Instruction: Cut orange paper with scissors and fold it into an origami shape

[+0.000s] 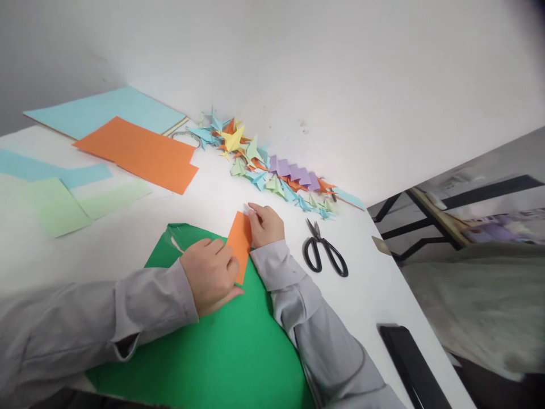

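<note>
A small orange paper rectangle lies over the far part of a green sheet. My left hand is closed at its left edge, fingers curled and knuckles up, with the thumb by the paper's near corner. At the far right corner my right hand pinches the paper between thumb and fingers. Its fingertips partly hide that corner. Black-handled scissors lie right of my right hand, blades pointing away from me.
Folded paper figures in several colours line the wall. Orange sheets, blue sheets and green pieces lie at the left. A black flat object rests near the table's right edge. Beyond that edge stands a rack.
</note>
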`<state>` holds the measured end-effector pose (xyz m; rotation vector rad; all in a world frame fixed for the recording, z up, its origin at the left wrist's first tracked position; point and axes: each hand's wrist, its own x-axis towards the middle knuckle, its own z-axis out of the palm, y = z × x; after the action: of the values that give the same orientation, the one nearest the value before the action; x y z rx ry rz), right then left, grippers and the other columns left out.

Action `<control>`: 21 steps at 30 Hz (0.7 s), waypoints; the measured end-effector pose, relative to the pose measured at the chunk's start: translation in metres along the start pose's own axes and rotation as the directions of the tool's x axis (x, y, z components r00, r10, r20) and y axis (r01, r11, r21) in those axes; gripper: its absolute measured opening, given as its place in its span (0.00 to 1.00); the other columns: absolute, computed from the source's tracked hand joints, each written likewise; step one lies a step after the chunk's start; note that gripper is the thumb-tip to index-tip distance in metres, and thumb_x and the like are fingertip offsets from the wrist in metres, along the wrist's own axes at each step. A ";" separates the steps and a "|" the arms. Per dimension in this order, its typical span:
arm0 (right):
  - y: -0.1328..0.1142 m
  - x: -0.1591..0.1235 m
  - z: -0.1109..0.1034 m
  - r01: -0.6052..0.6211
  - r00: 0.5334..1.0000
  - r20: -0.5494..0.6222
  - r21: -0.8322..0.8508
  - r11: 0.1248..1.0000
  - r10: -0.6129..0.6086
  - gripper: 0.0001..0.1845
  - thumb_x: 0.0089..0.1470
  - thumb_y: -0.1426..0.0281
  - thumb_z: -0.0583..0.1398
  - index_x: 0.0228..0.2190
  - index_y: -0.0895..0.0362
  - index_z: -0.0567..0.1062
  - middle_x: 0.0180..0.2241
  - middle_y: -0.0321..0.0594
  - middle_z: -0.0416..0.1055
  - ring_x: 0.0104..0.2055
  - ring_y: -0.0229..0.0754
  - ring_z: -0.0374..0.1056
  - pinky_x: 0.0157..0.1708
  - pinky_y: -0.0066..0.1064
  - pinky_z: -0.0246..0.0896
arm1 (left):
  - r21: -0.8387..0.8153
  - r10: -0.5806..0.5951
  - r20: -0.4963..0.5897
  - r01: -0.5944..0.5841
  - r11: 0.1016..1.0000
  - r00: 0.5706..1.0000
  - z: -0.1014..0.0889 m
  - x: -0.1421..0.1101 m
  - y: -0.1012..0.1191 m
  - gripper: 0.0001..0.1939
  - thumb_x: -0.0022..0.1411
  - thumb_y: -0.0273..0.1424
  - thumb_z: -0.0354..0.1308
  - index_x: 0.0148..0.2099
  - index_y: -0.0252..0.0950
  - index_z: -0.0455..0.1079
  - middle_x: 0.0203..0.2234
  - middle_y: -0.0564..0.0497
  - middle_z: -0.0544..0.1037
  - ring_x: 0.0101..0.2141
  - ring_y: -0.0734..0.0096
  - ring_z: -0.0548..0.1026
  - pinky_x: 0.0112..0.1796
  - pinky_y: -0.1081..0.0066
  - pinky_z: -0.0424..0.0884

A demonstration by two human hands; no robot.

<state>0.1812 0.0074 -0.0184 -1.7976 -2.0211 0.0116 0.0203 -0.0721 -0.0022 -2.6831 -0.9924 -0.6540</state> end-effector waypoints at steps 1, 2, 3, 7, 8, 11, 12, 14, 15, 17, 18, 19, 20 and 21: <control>0.002 -0.003 -0.001 0.062 0.998 -0.020 0.040 0.997 -0.062 0.19 0.56 0.69 0.48 0.44 0.59 0.72 0.34 0.43 0.71 0.38 0.40 0.65 0.39 0.29 0.56 | 0.017 0.026 -0.024 -0.025 1.000 0.999 0.000 0.000 0.000 0.14 0.54 0.39 0.55 0.25 0.32 0.67 0.19 0.48 0.68 0.23 0.65 0.67 0.24 0.65 0.61; 0.002 -0.006 -0.002 0.150 0.988 -0.029 0.066 0.986 -0.149 0.19 0.56 0.69 0.48 0.45 0.59 0.72 0.37 0.44 0.71 0.41 0.39 0.64 0.42 0.29 0.56 | 0.037 0.060 -0.051 -0.058 0.998 0.997 0.000 0.000 0.001 0.12 0.55 0.35 0.54 0.24 0.32 0.66 0.17 0.49 0.68 0.22 0.66 0.67 0.24 0.65 0.61; 0.002 -0.011 -0.004 0.261 0.965 -0.025 0.081 0.962 -0.260 0.19 0.56 0.68 0.48 0.45 0.59 0.71 0.43 0.45 0.69 0.46 0.39 0.62 0.45 0.29 0.54 | 0.059 0.091 -0.076 -0.087 0.994 0.993 0.000 -0.001 0.003 0.12 0.56 0.31 0.53 0.22 0.32 0.66 0.16 0.50 0.67 0.21 0.67 0.66 0.23 0.66 0.61; -0.007 -0.030 -0.012 0.451 0.882 0.165 -0.025 0.892 -0.441 0.19 0.58 0.65 0.47 0.47 0.54 0.69 0.52 0.41 0.64 0.56 0.40 0.55 0.52 0.36 0.47 | 0.134 0.117 -0.147 -0.098 0.986 0.982 -0.002 -0.008 0.018 0.14 0.56 0.26 0.51 0.19 0.31 0.65 0.13 0.48 0.68 0.19 0.67 0.67 0.23 0.66 0.61; -0.009 -0.033 -0.013 0.444 0.884 0.193 -0.061 0.894 -0.426 0.19 0.58 0.64 0.47 0.48 0.53 0.68 0.53 0.40 0.63 0.56 0.41 0.54 0.52 0.37 0.46 | 0.147 0.104 -0.175 -0.079 0.986 0.979 -0.003 -0.010 0.023 0.15 0.56 0.27 0.51 0.19 0.31 0.65 0.12 0.47 0.68 0.20 0.66 0.68 0.23 0.66 0.62; -0.013 -0.037 -0.015 0.418 0.897 0.214 -0.132 0.899 -0.386 0.20 0.59 0.63 0.47 0.50 0.51 0.66 0.55 0.39 0.61 0.57 0.41 0.53 0.52 0.40 0.45 | 0.153 0.036 -0.212 -0.003 0.988 0.977 -0.008 -0.014 0.033 0.15 0.57 0.28 0.51 0.18 0.31 0.66 0.12 0.47 0.68 0.20 0.65 0.69 0.23 0.65 0.63; -0.013 -0.038 -0.015 0.410 0.902 0.211 -0.145 0.900 -0.377 0.20 0.59 0.63 0.46 0.50 0.51 0.66 0.55 0.38 0.61 0.56 0.41 0.53 0.52 0.40 0.45 | 0.153 0.021 -0.213 0.012 0.988 0.977 -0.009 -0.014 0.034 0.16 0.57 0.27 0.51 0.18 0.32 0.66 0.11 0.48 0.67 0.19 0.66 0.68 0.23 0.65 0.62; -0.013 -0.037 -0.014 0.380 0.917 0.198 -0.160 0.911 -0.347 0.20 0.59 0.63 0.46 0.49 0.51 0.67 0.55 0.38 0.61 0.56 0.41 0.53 0.52 0.38 0.46 | 0.128 0.016 -0.201 0.010 0.992 0.979 -0.011 -0.013 0.032 0.16 0.56 0.26 0.52 0.17 0.33 0.63 0.11 0.50 0.65 0.17 0.68 0.66 0.21 0.66 0.61; -0.012 -0.037 -0.013 0.352 0.928 0.186 -0.165 0.921 -0.322 0.20 0.59 0.63 0.46 0.49 0.51 0.67 0.55 0.37 0.62 0.56 0.41 0.53 0.51 0.37 0.47 | 0.111 0.028 -0.199 -0.006 0.994 0.980 -0.012 -0.012 0.029 0.15 0.56 0.26 0.52 0.17 0.34 0.62 0.10 0.51 0.64 0.16 0.69 0.65 0.20 0.67 0.59; -0.010 -0.037 -0.012 0.280 0.955 0.154 -0.174 0.944 -0.254 0.20 0.58 0.62 0.47 0.49 0.51 0.67 0.54 0.35 0.62 0.54 0.42 0.54 0.49 0.36 0.49 | 0.093 0.056 -0.205 -0.038 0.995 0.977 -0.012 -0.008 0.020 0.13 0.55 0.26 0.53 0.18 0.35 0.62 0.11 0.53 0.64 0.15 0.70 0.63 0.19 0.67 0.57; -0.010 -0.038 -0.012 0.242 0.966 0.137 -0.180 0.953 -0.219 0.20 0.58 0.61 0.47 0.49 0.50 0.68 0.54 0.35 0.63 0.53 0.43 0.55 0.47 0.36 0.50 | 0.108 0.057 -0.200 -0.036 0.994 0.978 -0.012 -0.006 0.015 0.10 0.55 0.28 0.53 0.22 0.34 0.65 0.13 0.52 0.66 0.16 0.70 0.64 0.19 0.67 0.58; -0.009 -0.039 -0.013 0.206 0.975 0.121 -0.189 0.960 -0.186 0.20 0.58 0.60 0.47 0.48 0.50 0.68 0.53 0.35 0.63 0.52 0.44 0.55 0.46 0.37 0.50 | 0.112 0.050 -0.161 -0.032 0.993 0.986 -0.011 -0.005 0.010 0.08 0.56 0.30 0.53 0.26 0.33 0.67 0.16 0.51 0.68 0.18 0.69 0.65 0.20 0.67 0.59; -0.009 -0.040 -0.014 0.177 0.981 0.108 -0.199 0.964 -0.158 0.20 0.58 0.60 0.47 0.48 0.50 0.68 0.53 0.35 0.64 0.51 0.45 0.56 0.45 0.37 0.50 | 0.102 0.037 -0.114 -0.025 0.994 0.993 -0.010 -0.003 0.006 0.09 0.55 0.33 0.53 0.30 0.32 0.69 0.19 0.49 0.70 0.21 0.67 0.67 0.22 0.66 0.61; -0.009 -0.042 -0.015 0.156 0.985 0.099 -0.209 0.965 -0.138 0.20 0.58 0.59 0.47 0.47 0.49 0.69 0.52 0.36 0.64 0.49 0.45 0.57 0.45 0.38 0.50 | 0.075 0.006 -0.055 -0.002 0.997 0.998 -0.009 -0.002 0.002 0.11 0.54 0.36 0.54 0.33 0.32 0.69 0.22 0.48 0.71 0.25 0.65 0.68 0.24 0.66 0.62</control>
<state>0.1804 -0.0376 -0.0155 -1.7938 -2.2883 -0.1872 0.0174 -0.0777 0.0053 -2.5872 -0.9778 -0.6718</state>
